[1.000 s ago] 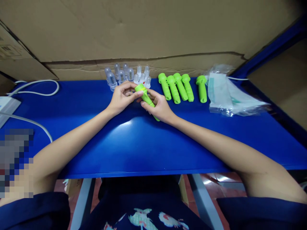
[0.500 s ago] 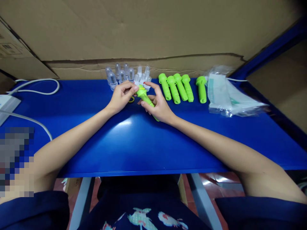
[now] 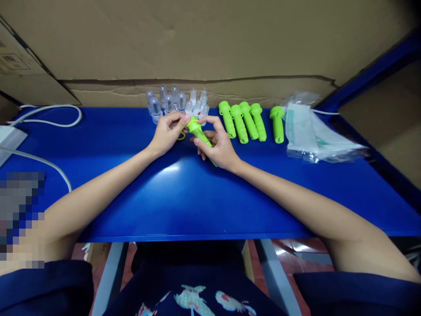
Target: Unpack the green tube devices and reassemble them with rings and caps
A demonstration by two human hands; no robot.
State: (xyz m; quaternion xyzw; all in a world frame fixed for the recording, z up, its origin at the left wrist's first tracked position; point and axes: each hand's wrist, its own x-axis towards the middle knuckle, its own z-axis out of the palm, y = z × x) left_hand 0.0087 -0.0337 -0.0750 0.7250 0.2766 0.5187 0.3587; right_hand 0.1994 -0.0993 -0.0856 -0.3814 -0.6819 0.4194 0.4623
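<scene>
My right hand point(image 3: 219, 147) is wrapped around a green flashlight body point(image 3: 200, 133), tilted with its wide end up and to the left. Its index finger reaches to the rim of that end. A thin yellow rubber ring point(image 3: 193, 122) lies around the wide end. There, the thumb and index finger of my left hand point(image 3: 169, 133) pinch the ring's left side. Another yellow ring point(image 3: 181, 136) lies on the blue table, just behind my left fingers, partly hidden by them.
Several clear plastic covers point(image 3: 169, 104) and smaller white-based clear pieces point(image 3: 197, 105) stand behind my hands. Further right lie several green flashlight bodies point(image 3: 239, 123) and a plastic bag point(image 3: 311, 131). A white cable point(image 3: 49, 126) runs at left. Cardboard point(image 3: 204, 44) walls the back.
My right index finger has come down onto the rim of the flashlight body, by the yellow ring. The left hand keeps its pinch, and the view has shifted slightly.
</scene>
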